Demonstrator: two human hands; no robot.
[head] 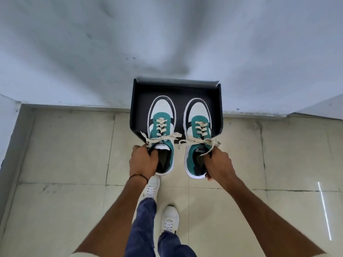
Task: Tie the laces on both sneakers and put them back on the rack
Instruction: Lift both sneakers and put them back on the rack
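Head view: left hand (143, 160) fingers grip the collar of the left green-white-black lace-up sneaker (161, 115), right hand (220, 164) grips the matching right sneaker (197, 117). Toes hang over the black box-shaped rack (219, 108) at its front edge. Probably light and stiff-soled, so collar holds suit; the floppy bows may snag.

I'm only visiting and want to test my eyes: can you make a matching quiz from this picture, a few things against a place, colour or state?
Things:
1. laces
2. rack
3. trousers
4. right sneaker

Descriptions:
a. against the wall
b. gripped by the right hand
c. tied in bows
d. blue

Pairs: 1-c, 2-a, 3-d, 4-b.
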